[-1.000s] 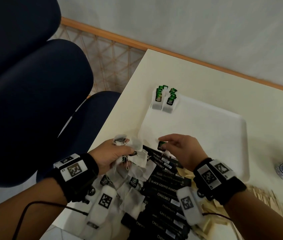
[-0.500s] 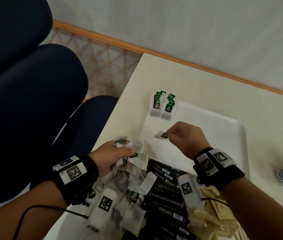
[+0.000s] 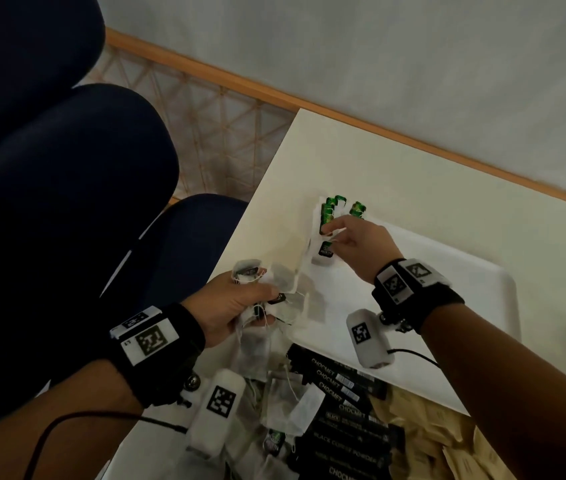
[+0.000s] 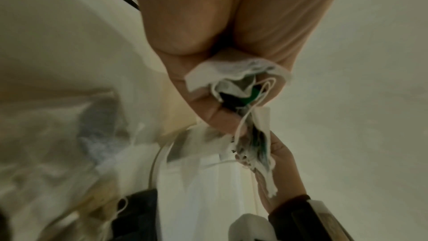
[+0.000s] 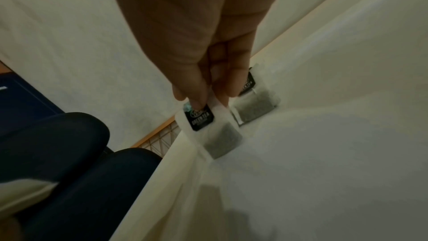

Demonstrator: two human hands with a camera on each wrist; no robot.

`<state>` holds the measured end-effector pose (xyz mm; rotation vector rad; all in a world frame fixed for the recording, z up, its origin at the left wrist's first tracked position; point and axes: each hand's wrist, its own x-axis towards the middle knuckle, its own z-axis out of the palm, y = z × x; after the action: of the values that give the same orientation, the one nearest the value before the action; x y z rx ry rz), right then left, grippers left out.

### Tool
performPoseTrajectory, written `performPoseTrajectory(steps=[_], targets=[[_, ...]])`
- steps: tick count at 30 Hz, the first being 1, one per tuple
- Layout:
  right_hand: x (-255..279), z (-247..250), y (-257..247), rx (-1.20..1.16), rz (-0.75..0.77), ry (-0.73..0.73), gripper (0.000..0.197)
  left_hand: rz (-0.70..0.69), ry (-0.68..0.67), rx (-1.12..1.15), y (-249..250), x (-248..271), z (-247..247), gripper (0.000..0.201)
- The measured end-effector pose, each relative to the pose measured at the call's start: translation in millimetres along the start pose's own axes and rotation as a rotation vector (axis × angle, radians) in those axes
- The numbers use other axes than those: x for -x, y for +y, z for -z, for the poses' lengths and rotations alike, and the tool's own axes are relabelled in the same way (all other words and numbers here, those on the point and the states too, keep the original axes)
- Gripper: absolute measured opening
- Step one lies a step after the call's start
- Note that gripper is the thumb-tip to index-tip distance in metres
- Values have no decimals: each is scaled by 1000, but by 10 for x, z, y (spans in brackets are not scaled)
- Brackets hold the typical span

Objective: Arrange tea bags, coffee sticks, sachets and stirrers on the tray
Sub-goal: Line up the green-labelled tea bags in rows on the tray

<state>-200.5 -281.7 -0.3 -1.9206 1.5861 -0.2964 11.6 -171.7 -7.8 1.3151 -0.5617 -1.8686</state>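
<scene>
White tray holds tea bags at its corner.

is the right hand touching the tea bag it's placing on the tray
Touching. The right wrist view shows the right hand pinching the tea bag by its top edge.

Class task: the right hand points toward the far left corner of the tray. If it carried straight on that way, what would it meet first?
Probably the tea bags already stacked there, which the right hand nearly touches; depth is unclear.

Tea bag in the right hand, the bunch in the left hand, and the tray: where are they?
tea bag [image 5: 222, 137], right wrist view, its grey pouch.
bunch of tea bags [image 3: 283, 277], head view, white paper.
tray [image 3: 475, 282], head view, bare floor.
</scene>
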Motion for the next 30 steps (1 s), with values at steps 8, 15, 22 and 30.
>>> performPoseTrajectory(steps=[8,15,22,30], targets=[[-273,-10,98,-49,-9,84,27,12,10,21,86,-192,-28,37],[-15,24,106,-136,75,139,31,24,-20,20,146,-244,-167,15],[627,-186,92,-350,165,-296,82,22,-44,104,131,-232,-395,23],[669,-387,78,-337,21,-83,17,19,-66,127,111,-154,-449,31]])
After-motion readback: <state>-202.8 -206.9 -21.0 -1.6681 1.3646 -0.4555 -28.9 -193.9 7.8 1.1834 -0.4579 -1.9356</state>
